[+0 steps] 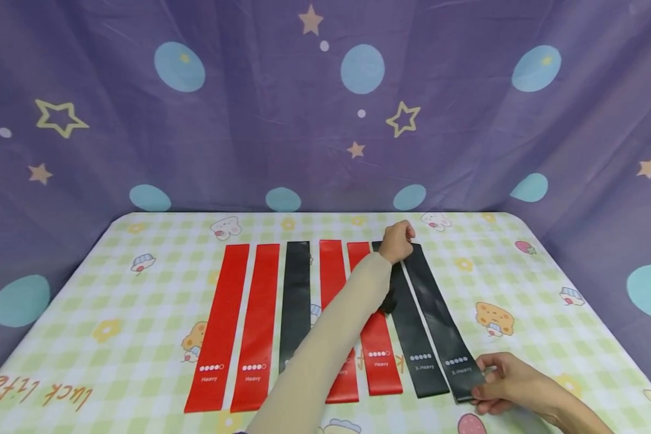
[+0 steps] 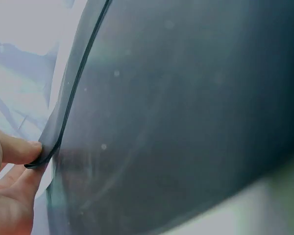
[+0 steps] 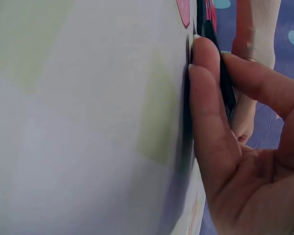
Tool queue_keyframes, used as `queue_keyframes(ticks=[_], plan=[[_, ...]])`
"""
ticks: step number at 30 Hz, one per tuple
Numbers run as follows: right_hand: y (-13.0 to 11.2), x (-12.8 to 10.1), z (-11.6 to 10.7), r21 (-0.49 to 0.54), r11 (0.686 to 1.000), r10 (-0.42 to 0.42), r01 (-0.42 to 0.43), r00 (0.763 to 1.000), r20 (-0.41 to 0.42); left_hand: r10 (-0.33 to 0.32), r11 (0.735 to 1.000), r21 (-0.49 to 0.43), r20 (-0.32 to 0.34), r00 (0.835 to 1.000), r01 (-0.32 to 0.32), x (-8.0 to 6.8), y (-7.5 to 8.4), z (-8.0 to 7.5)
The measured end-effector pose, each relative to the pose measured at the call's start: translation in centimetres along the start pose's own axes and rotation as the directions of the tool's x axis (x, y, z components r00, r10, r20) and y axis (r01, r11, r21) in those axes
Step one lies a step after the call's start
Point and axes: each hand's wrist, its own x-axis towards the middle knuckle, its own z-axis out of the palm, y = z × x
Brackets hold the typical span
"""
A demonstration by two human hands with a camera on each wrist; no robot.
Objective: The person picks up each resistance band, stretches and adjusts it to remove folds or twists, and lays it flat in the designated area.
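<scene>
Several flat resistance bands lie side by side on the checked tablecloth (image 1: 141, 313): red ones (image 1: 222, 325) and black ones. My left hand (image 1: 404, 238), in a beige sleeve, reaches across to the far ends of the two black bands on the right. In the left wrist view its fingers (image 2: 10, 152) pinch the edge of a black band (image 2: 186, 112). My right hand (image 1: 477, 380) pinches the near end of the rightmost black band (image 1: 439, 319) between thumb and fingers. In the right wrist view these fingers (image 3: 206, 98) press the thin black band (image 3: 226, 93) at the cloth.
A black band (image 1: 295, 295) lies between red ones at the left, and another black band (image 1: 415, 343) beside the rightmost. A purple curtain (image 1: 325, 120) with stars and dots closes off the back and sides. The table's edges run at left, right and front.
</scene>
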Motion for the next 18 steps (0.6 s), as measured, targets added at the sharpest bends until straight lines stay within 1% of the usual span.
queue_keyframes(ticks=[4,5,11,12,13,15,18], plan=[[0.1,0.1,0.2,-0.01,1.0,0.004,-0.004,1.0,-0.023,-0.002,0.999,-0.033,-0.02,1.0,0.001,-0.2,-0.2,-0.2],[0.1,0.1,0.2,-0.012,1.0,0.006,-0.006,1.0,-0.026,0.02,0.999,-0.032,-0.038,0.999,-0.021,-0.2,-0.4,-0.1],[-0.1,0.2,0.3,-0.02,1.0,0.015,-0.016,0.999,-0.04,0.019,1.0,-0.005,-0.039,0.999,-0.019,-0.2,-0.5,-0.3],[-0.1,0.1,0.3,-0.022,1.0,0.02,-0.021,0.999,-0.046,-0.003,1.0,0.0,-0.027,1.0,0.003,-0.2,-0.3,-0.5],[-0.2,0.1,0.4,-0.026,0.999,0.025,-0.027,0.998,-0.05,-0.001,1.0,0.003,-0.031,1.0,0.001,-0.2,-0.3,-0.6],[-0.3,0.0,0.3,-0.042,0.998,0.041,-0.043,0.997,-0.062,0.001,1.0,0.012,-0.042,0.999,-0.001,-0.2,-0.3,-0.9],[-0.7,-0.2,0.1,-0.103,0.992,0.061,-0.069,0.995,-0.082,0.0,1.0,0.015,-0.059,0.998,0.001,-0.2,-0.4,-1.4]])
